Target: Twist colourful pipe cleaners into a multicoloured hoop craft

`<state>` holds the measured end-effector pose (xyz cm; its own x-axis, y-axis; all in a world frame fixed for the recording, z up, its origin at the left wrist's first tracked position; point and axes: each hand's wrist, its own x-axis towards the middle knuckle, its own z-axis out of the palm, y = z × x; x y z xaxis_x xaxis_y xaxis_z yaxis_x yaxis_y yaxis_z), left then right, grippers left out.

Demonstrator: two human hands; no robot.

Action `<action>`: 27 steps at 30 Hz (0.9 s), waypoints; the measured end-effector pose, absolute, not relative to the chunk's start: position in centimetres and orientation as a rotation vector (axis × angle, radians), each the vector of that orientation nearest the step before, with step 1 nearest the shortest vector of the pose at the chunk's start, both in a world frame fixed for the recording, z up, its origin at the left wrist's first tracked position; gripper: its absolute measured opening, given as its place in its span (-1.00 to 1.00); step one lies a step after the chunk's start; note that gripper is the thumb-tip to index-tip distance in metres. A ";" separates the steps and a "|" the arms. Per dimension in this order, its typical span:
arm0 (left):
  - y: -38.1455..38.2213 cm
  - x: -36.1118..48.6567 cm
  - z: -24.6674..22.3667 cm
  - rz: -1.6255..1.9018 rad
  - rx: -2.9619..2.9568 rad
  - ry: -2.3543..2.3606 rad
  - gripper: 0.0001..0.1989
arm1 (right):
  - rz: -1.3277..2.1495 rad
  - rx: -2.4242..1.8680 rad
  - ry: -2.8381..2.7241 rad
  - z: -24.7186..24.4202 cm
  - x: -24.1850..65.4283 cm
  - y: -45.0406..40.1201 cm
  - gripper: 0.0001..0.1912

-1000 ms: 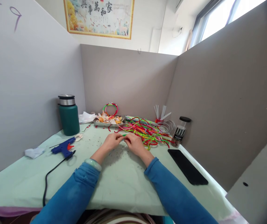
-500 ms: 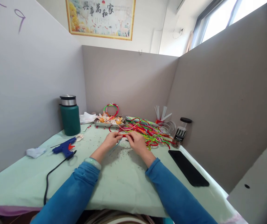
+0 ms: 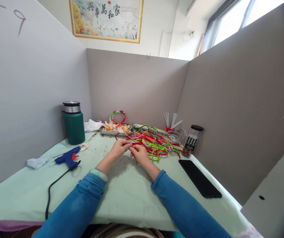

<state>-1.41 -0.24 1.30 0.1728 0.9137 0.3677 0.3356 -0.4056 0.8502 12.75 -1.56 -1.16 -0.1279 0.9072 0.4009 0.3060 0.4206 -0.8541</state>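
My left hand (image 3: 119,148) is closed, its thumb and fingertips pinching a short red fuzzy pipe cleaner (image 3: 137,143) that sticks out to the right. At those fingertips shows a small light blue bit, too small to make out. Just below and to the right, my right hand (image 3: 140,155) is also closed in a pinch, close against the left fingertips. What lies between its fingers is hidden. Right behind the hands spreads a tangled heap of pipe cleaners (image 3: 159,140) in red, green, orange and pink.
A metal tray (image 3: 116,133) of small pieces has a colourful ring (image 3: 117,116) on it. A green bottle (image 3: 74,127) and a blue glue gun (image 3: 68,158) are on the left. A jar (image 3: 191,142) and black slab (image 3: 200,178) are on the right; clear sticks (image 3: 173,119) stand behind.
My right hand has let go of the red pipe cleaner and moved slightly left and down, to the left fingertips. The light blue strand below my left hand no longer shows.
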 end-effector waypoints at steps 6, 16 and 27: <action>0.8 -1.6 0.7 1.195 1.991 1.271 -0.75 | 0.730 -1.105 -1.608 -1.5 12.8 -1.2 -0.72; -0.1 -1.4 1.1 1.241 2.235 1.414 -0.85 | -0.032 -1.190 -1.770 -0.6 13.2 -2.6 -0.81; 0.1 -1.1 0.5 1.106 1.944 1.176 -0.82 | -0.183 -1.058 -1.916 -0.5 13.8 -2.4 -0.84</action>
<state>-1.09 0.07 0.48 0.2583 0.9029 0.3435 0.3983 -0.4235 0.8136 13.75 -2.37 -0.54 -0.2175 0.5988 0.7708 0.7342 0.6207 -0.2750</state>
